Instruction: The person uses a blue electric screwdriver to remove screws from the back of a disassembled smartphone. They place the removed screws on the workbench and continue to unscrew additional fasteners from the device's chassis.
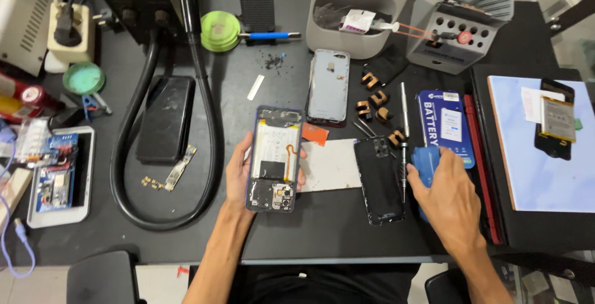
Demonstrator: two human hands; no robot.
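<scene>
1. Head view: my left hand grips an opened phone, back cover off and battery showing, just above the dark bench.
2. My right hand closes on a blue tool beside a blue battery box.
3. A black back cover lies between my hands, a screwdriver alongside it.

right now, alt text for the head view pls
A person's left hand holds an opened blue-framed smartphone with its insides exposed, above a dark workbench. The right hand rests on a blue plastic tool beside a black phone back cover.
</scene>
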